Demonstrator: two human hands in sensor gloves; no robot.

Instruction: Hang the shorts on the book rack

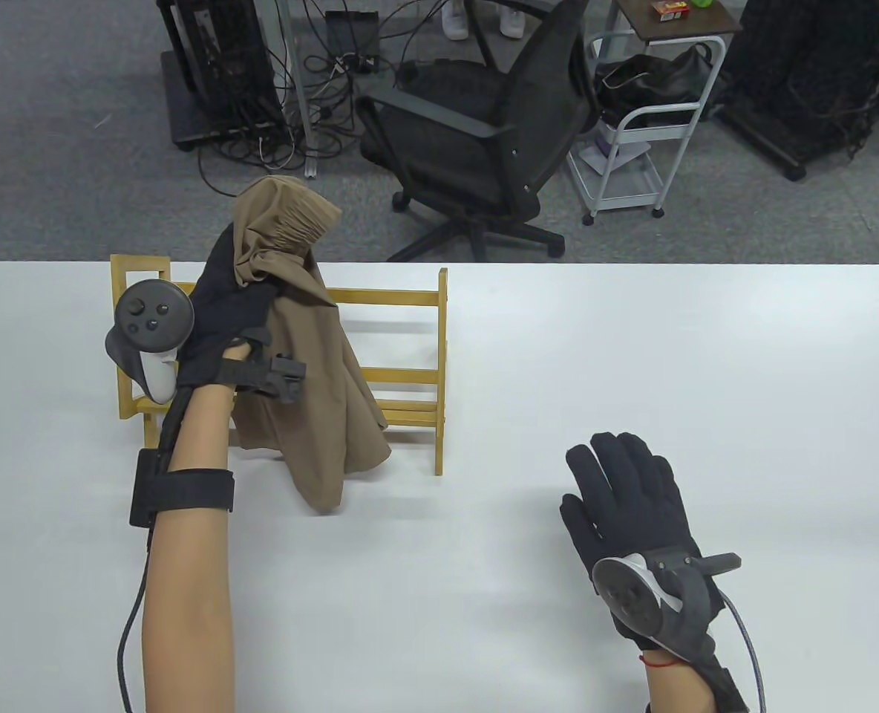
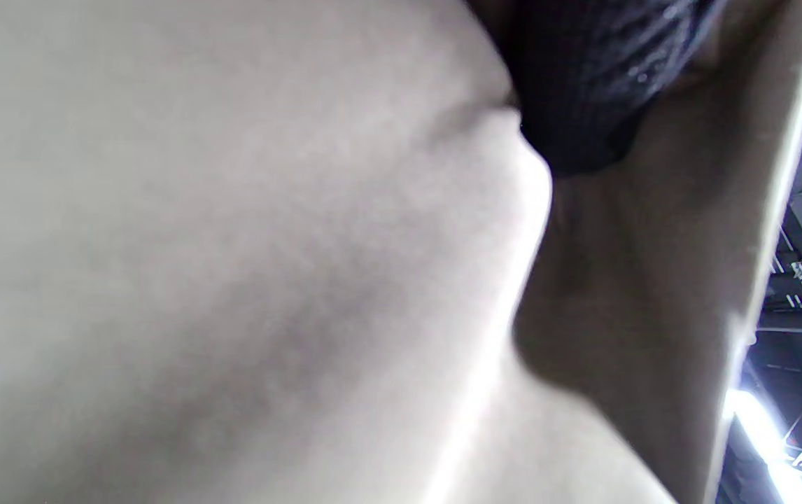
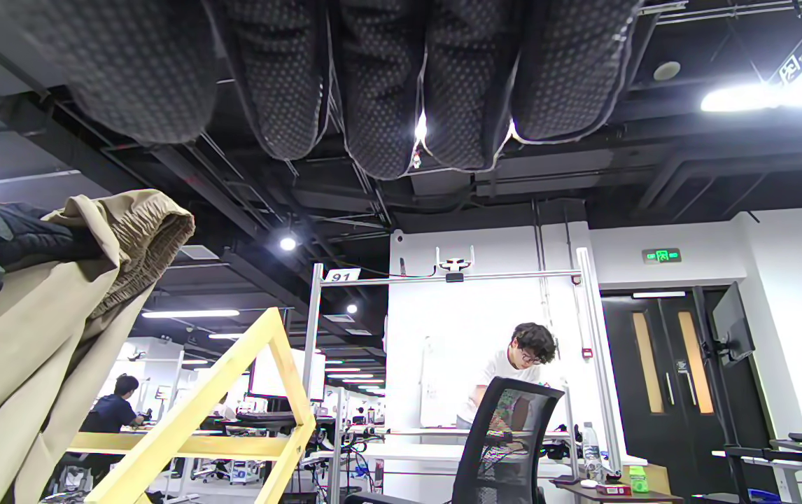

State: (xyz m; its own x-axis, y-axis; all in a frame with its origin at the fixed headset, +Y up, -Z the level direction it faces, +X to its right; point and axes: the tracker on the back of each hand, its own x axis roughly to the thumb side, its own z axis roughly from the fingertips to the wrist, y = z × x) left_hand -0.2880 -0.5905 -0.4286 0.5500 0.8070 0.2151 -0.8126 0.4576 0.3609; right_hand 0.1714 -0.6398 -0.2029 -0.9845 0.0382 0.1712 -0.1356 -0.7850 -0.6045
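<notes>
Tan shorts (image 1: 313, 356) hang from my left hand (image 1: 228, 297), which grips them near the gathered waistband and holds them raised over the wooden book rack (image 1: 402, 334) at the table's back left. The cloth drapes down in front of the rack's left half. In the left wrist view the shorts (image 2: 233, 266) fill the frame, with a gloved fingertip (image 2: 583, 91) pressed into them. My right hand (image 1: 632, 505) lies flat and open on the table at the right, holding nothing. The right wrist view shows its fingers (image 3: 387, 84) spread, the shorts (image 3: 37, 336) and the rack's end frame (image 3: 233, 399).
The white table (image 1: 632, 356) spans the view. Behind its far edge stand a black office chair (image 1: 484, 141), a white cart (image 1: 655, 126) and cable clutter on the floor.
</notes>
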